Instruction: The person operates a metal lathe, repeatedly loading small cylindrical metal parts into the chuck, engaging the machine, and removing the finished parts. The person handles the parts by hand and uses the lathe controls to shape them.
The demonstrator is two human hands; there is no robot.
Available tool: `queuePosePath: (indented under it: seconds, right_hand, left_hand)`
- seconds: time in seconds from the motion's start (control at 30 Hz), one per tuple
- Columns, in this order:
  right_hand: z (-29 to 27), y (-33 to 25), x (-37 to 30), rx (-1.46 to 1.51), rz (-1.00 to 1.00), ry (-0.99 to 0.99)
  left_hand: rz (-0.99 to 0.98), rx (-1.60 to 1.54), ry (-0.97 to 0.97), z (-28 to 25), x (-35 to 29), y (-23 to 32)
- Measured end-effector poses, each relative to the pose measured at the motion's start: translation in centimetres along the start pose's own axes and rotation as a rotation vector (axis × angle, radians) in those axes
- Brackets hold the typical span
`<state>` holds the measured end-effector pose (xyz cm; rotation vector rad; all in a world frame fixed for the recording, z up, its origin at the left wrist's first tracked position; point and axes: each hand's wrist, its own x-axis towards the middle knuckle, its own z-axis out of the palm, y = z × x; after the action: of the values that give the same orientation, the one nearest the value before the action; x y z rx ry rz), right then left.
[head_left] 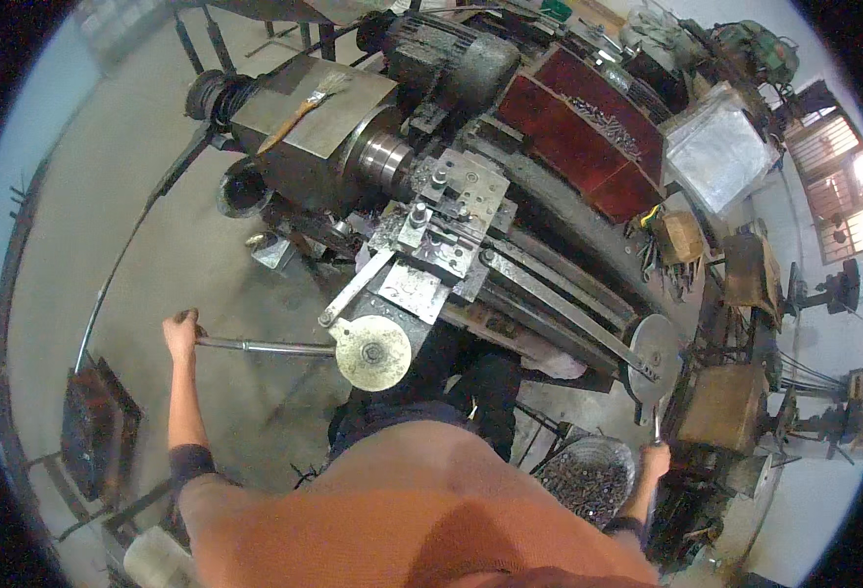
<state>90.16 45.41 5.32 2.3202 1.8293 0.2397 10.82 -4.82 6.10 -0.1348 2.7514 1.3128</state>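
Note:
My left hand [183, 333] is closed round the end of a long metal lever [270, 347]. This lever runs to a round pale disc [373, 353] at the front of a small lathe. On the right, my right hand [656, 461] grips a handle [658, 423] below a second grey disc [655, 351]. A flat bar [568, 309] links that disc to the greasy tool slide [448, 220]. Left of the slide sits the shiny round spindle [386, 160]. Whether a workpiece is in the spindle cannot be made out.
A wooden-handled brush [292, 120] lies on the headstock's top plate. Behind are a dark motor [451, 61] and a red tray [573, 137] with small metal parts. A basket of small parts [588, 480] stands near my right arm. Other machines [730, 407] line the right.

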Motion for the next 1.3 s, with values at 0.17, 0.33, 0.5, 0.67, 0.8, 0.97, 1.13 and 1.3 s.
queuePosePath:
  seconds: [0.17,0.33,0.5,0.67,0.8,0.97,1.13,1.3]
  right_hand:
    - [3.1,-0.1,-5.5,0.1,0.05,0.03]
    - [1.7,-2.3,-8.1,0.323,-0.011,0.072]
    - [0.7,-3.2,-8.7,0.325,0.04,0.041]
    - [-0.7,-3.2,-8.8,0.289,0.061,0.022]
    - [-0.5,-0.9,-5.0,0.074,0.024,0.079]
    - [2.5,2.8,1.9,-0.032,-0.119,0.156]
    - [0.6,0.9,4.0,0.107,-0.056,0.013]
    - [4.3,4.5,1.2,-0.047,-0.219,0.019]
  left_hand:
    - [0.034,-0.21,0.096,1.8,1.4,0.2]
    - [0.068,-0.24,0.096,2.6,3.7,-0.9]
    - [0.098,-0.234,0.095,3.1,3.9,-0.3]
    - [0.124,-0.421,0.125,2.7,3.7,-0.8]
    - [-0.045,-0.724,0.4,4.5,3.0,-4.8]
    - [-0.204,-0.719,0.258,10.0,5.1,-4.0]
    - [-0.009,-0.42,0.04,15.4,8.7,3.7]
    - [0.077,-0.671,-0.109,19.1,7.2,9.1]
